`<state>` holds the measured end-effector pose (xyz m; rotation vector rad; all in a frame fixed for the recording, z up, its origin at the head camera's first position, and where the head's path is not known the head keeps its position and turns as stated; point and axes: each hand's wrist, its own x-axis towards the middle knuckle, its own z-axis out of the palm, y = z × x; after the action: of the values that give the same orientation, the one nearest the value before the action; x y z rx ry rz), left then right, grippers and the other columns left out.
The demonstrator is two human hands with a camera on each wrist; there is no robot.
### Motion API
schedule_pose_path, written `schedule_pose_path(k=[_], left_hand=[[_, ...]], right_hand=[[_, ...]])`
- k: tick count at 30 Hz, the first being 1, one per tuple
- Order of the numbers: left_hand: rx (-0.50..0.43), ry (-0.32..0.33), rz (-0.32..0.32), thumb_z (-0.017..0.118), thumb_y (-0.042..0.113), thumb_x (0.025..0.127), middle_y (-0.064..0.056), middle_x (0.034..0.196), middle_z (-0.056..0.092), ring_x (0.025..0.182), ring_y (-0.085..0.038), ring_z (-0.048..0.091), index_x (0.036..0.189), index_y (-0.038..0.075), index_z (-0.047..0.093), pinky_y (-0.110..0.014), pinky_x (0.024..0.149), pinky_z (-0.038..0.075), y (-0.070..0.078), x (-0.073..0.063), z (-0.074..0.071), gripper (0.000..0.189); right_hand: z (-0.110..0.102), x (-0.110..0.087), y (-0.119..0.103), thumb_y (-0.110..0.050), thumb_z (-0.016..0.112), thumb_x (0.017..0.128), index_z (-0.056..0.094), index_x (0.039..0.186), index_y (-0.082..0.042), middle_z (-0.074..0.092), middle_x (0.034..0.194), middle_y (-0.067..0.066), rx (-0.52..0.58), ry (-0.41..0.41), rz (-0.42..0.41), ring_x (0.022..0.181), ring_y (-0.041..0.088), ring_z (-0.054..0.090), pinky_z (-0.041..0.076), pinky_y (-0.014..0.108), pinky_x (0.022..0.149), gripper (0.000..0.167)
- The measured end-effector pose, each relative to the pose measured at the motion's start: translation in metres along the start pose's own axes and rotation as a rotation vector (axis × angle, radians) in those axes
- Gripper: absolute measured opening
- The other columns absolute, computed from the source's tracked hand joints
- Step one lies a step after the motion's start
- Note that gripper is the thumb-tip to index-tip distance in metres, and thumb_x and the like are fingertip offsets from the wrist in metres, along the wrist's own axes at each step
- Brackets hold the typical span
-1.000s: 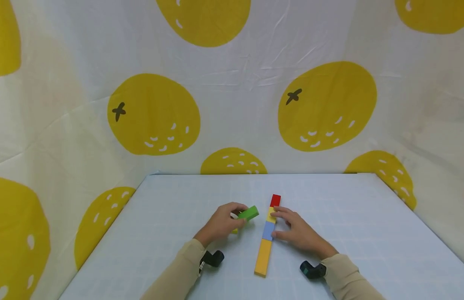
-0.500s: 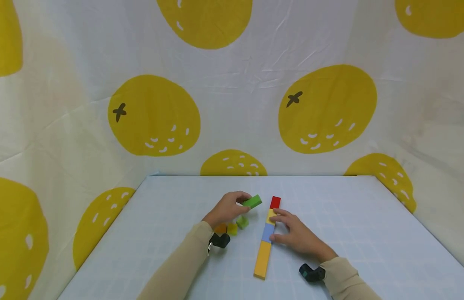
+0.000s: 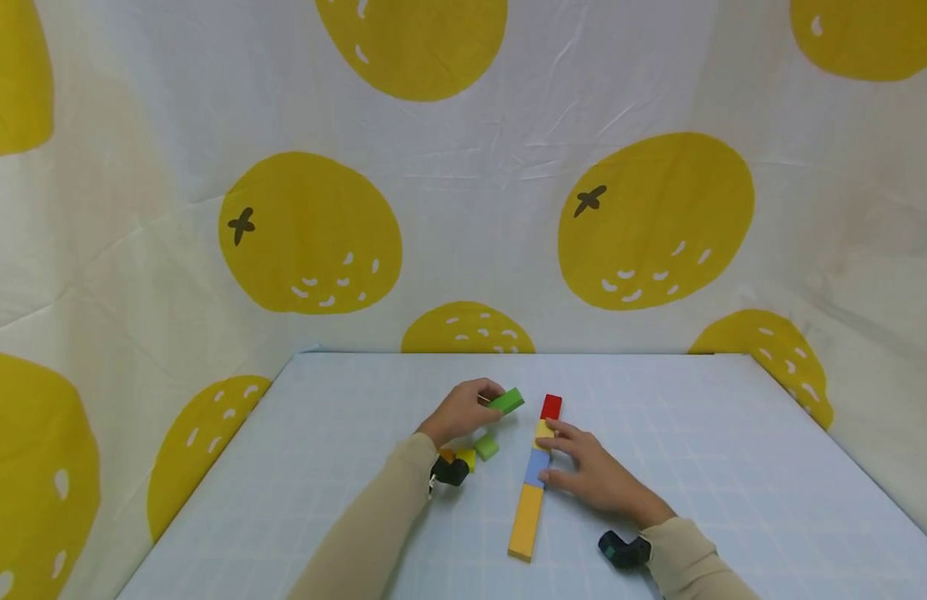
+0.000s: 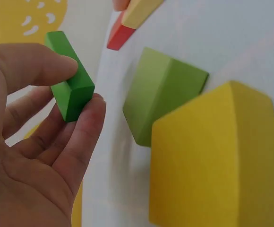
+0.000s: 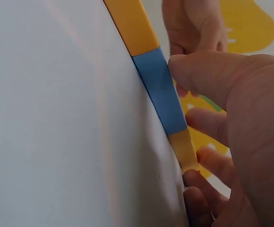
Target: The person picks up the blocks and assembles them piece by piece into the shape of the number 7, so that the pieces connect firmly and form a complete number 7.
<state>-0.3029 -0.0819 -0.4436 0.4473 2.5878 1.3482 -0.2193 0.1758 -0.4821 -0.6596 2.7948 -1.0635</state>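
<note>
My left hand (image 3: 462, 412) pinches a green block (image 3: 510, 401) between thumb and fingertips, raised above the table left of a row of blocks. From far to near the row runs red block (image 3: 551, 407), pale yellow block (image 3: 540, 443), blue block (image 3: 537, 467) and long orange-yellow block (image 3: 525, 523). Beside the row, my right hand (image 3: 594, 475) has relaxed fingers at the pale yellow block and its thumb at the blue block (image 5: 160, 90). Under the left hand lie a light green block (image 4: 149, 90) and a yellow block (image 4: 198, 161).
A bit of an orange block (image 3: 447, 455) shows by the left wrist, partly hidden behind the black wrist camera (image 3: 450, 472). The table (image 3: 696, 433) is pale with faint lines. A curtain (image 3: 478, 217) with yellow fruit shapes hangs behind it.
My left hand has moved away and slightly right with the green block, uncovering the light green and yellow blocks. The right hand stays nearly still by the row.
</note>
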Motion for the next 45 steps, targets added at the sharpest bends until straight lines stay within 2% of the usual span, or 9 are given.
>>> schedule_pose_path(k=[7,12,15,19,27,35,45], left_hand=[[0.091,-0.015,0.039,0.072,0.022,0.089,0.000,0.120,0.065,0.107,-0.019,0.060,0.134,0.024,0.064,-0.042,0.094,0.050,-0.001,0.005,-0.003,0.046],[0.095,-0.007,0.040,0.071,0.021,0.088,0.000,0.116,0.065,0.103,-0.020,0.060,0.129,0.020,0.067,-0.043,0.093,0.050,0.000,0.012,-0.004,0.041],[0.100,-0.012,0.001,0.070,0.023,0.088,0.002,0.113,0.065,0.099,-0.019,0.059,0.125,0.019,0.068,-0.041,0.091,0.050,0.000,0.014,-0.002,0.037],[0.095,-0.014,-0.038,0.069,0.026,0.089,0.003,0.112,0.064,0.097,-0.018,0.059,0.122,0.018,0.068,-0.040,0.090,0.051,-0.001,0.017,0.001,0.033],[0.060,0.004,-0.018,0.070,0.028,0.090,0.003,0.115,0.063,0.096,-0.016,0.060,0.122,0.017,0.067,-0.037,0.086,0.051,-0.006,0.032,0.000,0.034],[0.002,0.001,-0.039,0.071,0.031,0.092,0.002,0.119,0.063,0.099,-0.017,0.060,0.128,0.017,0.065,-0.036,0.087,0.052,-0.006,0.043,0.004,0.039],[0.044,0.015,0.013,0.070,0.027,0.095,0.003,0.122,0.063,0.105,-0.018,0.057,0.130,0.019,0.065,-0.038,0.095,0.050,0.003,0.055,0.012,0.036]], right_hand=[[0.000,0.001,-0.001,-0.051,0.070,0.090,0.062,0.137,-0.028,0.033,0.159,0.002,0.005,-0.015,0.014,0.143,0.035,0.028,0.031,0.065,0.109,0.053],[-0.001,0.000,-0.002,-0.049,0.071,0.090,0.063,0.137,-0.026,0.034,0.158,0.003,0.009,-0.004,0.003,0.143,0.036,0.029,0.031,0.065,0.108,0.053],[-0.001,-0.001,-0.001,-0.049,0.071,0.090,0.062,0.137,-0.026,0.033,0.159,0.003,0.009,-0.008,0.008,0.143,0.036,0.028,0.031,0.065,0.108,0.053],[0.001,-0.002,0.000,-0.050,0.071,0.090,0.062,0.138,-0.028,0.033,0.159,0.002,0.011,-0.016,0.028,0.144,0.035,0.027,0.032,0.065,0.108,0.054],[0.001,0.000,-0.001,-0.051,0.071,0.090,0.061,0.138,-0.029,0.033,0.159,0.002,0.005,-0.005,0.021,0.143,0.035,0.028,0.033,0.065,0.108,0.054],[0.003,-0.001,0.003,-0.053,0.071,0.089,0.061,0.138,-0.031,0.032,0.159,-0.001,0.008,-0.015,0.043,0.144,0.032,0.028,0.033,0.064,0.108,0.054],[-0.001,-0.002,0.000,-0.052,0.069,0.090,0.060,0.139,-0.031,0.032,0.159,-0.001,-0.005,-0.017,0.021,0.144,0.032,0.027,0.035,0.063,0.107,0.054]])
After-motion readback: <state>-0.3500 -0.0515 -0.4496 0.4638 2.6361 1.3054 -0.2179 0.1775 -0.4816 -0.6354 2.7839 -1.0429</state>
